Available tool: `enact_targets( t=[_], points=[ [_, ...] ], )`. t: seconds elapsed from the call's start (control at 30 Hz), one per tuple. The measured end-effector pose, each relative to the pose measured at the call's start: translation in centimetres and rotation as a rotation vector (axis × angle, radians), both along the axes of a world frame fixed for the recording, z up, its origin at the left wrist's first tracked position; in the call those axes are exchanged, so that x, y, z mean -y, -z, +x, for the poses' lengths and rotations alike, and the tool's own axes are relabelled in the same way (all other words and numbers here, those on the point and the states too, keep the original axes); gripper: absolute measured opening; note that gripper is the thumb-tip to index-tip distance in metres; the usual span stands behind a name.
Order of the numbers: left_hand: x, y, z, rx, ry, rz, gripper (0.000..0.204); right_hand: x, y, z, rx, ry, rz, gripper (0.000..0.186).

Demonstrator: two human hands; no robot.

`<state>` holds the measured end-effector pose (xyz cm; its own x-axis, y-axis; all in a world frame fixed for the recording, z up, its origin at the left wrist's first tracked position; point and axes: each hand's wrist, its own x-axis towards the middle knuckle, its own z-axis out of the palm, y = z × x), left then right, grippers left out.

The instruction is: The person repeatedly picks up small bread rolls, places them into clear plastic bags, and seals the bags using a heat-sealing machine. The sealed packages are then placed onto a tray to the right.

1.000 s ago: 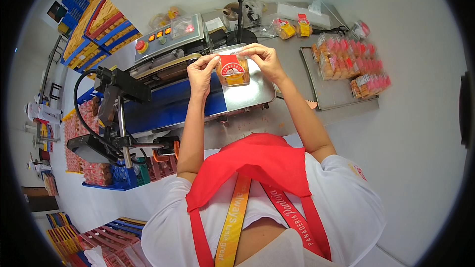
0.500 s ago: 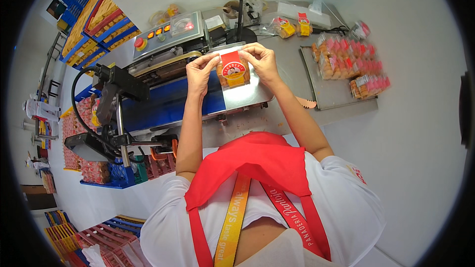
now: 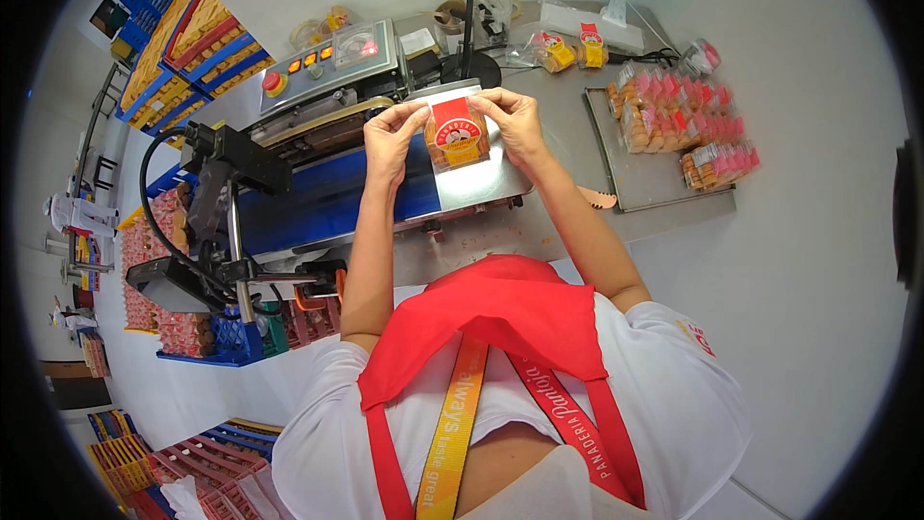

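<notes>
A clear packet of baked goods point(image 3: 456, 140) with a red and yellow label is held upright-facing over the steel end plate point(image 3: 486, 183) of a conveyor with a blue belt point(image 3: 342, 197). My left hand point(image 3: 393, 135) pinches the packet's upper left corner between thumb and forefinger. On the opposite upper corner, my right hand point(image 3: 510, 125) grips it the same way. Just behind sit the sealing machine's control panel point(image 3: 327, 63) and a metal rail. A black mechanical arm with cables point(image 3: 236, 164) stands left of my left hand.
At right, a metal tray point(image 3: 664, 197) holds several packets with pink labels point(image 3: 674, 120). More bags point(image 3: 558, 55) lie at the back near a black stand point(image 3: 467, 19). Crates of goods point(image 3: 192, 58) are stacked at left. A co-worker in white point(image 3: 82, 217) is at the far left.
My hands have shifted very slightly while still holding the packet by both corners. The label on the packet now shows flatter and more fully toward the camera.
</notes>
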<state>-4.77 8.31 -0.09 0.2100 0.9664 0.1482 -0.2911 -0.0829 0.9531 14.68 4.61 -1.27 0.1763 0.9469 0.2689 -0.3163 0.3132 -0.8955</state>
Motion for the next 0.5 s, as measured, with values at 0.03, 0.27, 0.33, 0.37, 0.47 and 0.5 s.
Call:
enact_targets(
  t=[0.03, 0.27, 0.33, 0.37, 0.47, 0.5],
  points=[
    [-0.1, 0.0, 0.1, 0.01, -0.001, 0.0, 0.017, 0.1, 0.1, -0.2, -0.005, 0.02, -0.003, 0.01],
    [-0.6, -0.4, -0.5, 0.023, 0.067, -0.091, 0.036, 0.5, 0.0, -1.0, 0.009, 0.147, 0.006, 0.011],
    [-0.6, -0.6, -1.3, -0.004, 0.127, -0.114, 0.037, 0.9, 0.0, -1.1, 0.074, 0.183, 0.039, 0.019],
    [-0.3, -0.8, -1.8, -0.018, 0.162, -0.108, 0.037, 1.6, -0.6, -1.3, 0.082, 0.18, 0.08, 0.024],
    [2.0, -3.7, -3.1, -0.105, 0.262, -0.045, 0.033, 4.3, -2.8, -1.2, 0.183, 0.143, 0.159, 0.047],
    [1.8, -4.3, -3.0, -0.203, 0.232, -0.016, 0.031, 4.2, -3.2, -0.7, 0.212, 0.13, 0.131, 0.048]
  ],
)
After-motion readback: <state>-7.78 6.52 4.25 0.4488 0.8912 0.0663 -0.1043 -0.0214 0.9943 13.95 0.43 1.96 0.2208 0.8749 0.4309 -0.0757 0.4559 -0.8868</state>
